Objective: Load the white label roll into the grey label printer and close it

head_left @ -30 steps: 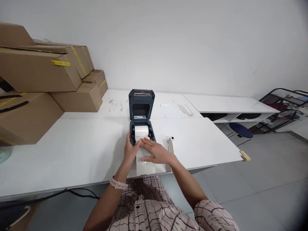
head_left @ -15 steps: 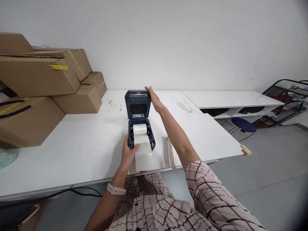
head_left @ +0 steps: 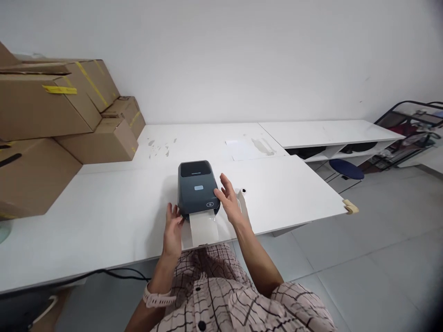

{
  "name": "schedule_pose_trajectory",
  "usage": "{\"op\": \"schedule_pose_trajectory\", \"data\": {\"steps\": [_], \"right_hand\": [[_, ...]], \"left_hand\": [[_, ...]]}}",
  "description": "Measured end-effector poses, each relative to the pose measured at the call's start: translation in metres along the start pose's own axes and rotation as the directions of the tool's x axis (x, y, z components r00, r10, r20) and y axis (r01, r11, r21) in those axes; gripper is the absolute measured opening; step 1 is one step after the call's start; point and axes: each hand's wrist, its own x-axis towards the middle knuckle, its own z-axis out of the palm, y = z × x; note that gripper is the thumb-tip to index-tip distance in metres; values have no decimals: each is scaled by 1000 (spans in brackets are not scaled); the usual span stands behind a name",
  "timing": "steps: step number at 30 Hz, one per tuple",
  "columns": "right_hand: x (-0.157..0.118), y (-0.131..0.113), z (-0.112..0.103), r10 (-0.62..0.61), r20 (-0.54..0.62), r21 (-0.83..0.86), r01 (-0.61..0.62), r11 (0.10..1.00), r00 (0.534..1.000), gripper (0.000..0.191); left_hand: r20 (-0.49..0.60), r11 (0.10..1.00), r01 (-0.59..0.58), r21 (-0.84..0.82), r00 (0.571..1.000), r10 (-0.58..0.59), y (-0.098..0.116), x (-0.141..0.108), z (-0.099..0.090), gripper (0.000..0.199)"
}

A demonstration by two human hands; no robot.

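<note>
A dark grey label printer (head_left: 197,186) stands on the white table with its lid down. From its front slot a strip of white label paper (head_left: 204,229) runs out to the table's front edge. My left hand (head_left: 173,229) is at the printer's front left corner, fingers apart and the tips at its side. On the other side, my right hand (head_left: 228,198) is open, with its thumb near the lid's front right corner and its fingers spread. The label roll inside is hidden by the lid.
Cardboard boxes (head_left: 38,103) with yellow tape are stacked at the left. Right of the printer lies a small roll with a loose paper strip (head_left: 243,205). A white sheet (head_left: 238,150) lies farther back. A blue stool (head_left: 346,168) stands beyond the table's right side.
The printer's lid has gone from raised to down. My right hand has come down and toward me from the lid's top to the right side. My left thumb has left the paper.
</note>
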Motion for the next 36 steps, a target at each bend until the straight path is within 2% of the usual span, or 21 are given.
{"op": "schedule_pose_trajectory", "data": {"steps": [2, 4, 6, 9, 12, 16, 21, 25, 28, 33, 36], "right_hand": [[3, -1, 0, -28, 9, 29, 28, 999, 1000, 66], [6, -1, 0, -35, 29, 45, 33, 998, 999, 64], [6, 1, 0, -24, 32, 37, 23, 999, 999, 65], [3, 7, 0, 5, 38, 28, -6, 1000, 999, 68], [-1, 11, 4, 25, 65, 91, -31, 995, 998, 68], [-2, 10, 13, 23, 53, 99, -29, 995, 998, 76], [-6, 21, 20, 194, -8, 133, -191, 973, 981, 93], [-9, 30, 18, 270, 27, 205, -270, 941, 962, 100], [-10, 34, 16, 263, 58, 202, -269, 942, 963, 100], [-9, 39, 18, 213, 18, 238, -211, 948, 977, 96], [-9, 40, 18, 219, 5, 237, -214, 948, 976, 98]], "left_hand": [[3, 997, -78, 10, 997, 78, 7, -3, 3, 74], [-16, 993, -97, 73, 995, 98, 13, -1, 9, 78], [-49, 991, -22, 132, 998, 29, 15, 3, 15, 85], [-69, 988, 85, 130, 995, -77, 12, 8, 20, 88], [-70, 991, 61, 119, 996, -53, 6, 9, 17, 91], [-29, 978, 53, 202, 998, -49, 4, 12, 15, 89], [-88, 974, 58, 218, 995, -40, 5, 16, 26, 99], [-108, 971, 11, 240, 994, 15, -1, 13, 26, 100], [-114, 974, 3, 228, 993, 24, -6, 13, 23, 97], [-81, 968, -96, 233, 990, 118, -12, 17, 24, 82], [-77, 967, -71, 245, 993, 92, -16, 11, 21, 85]]}}
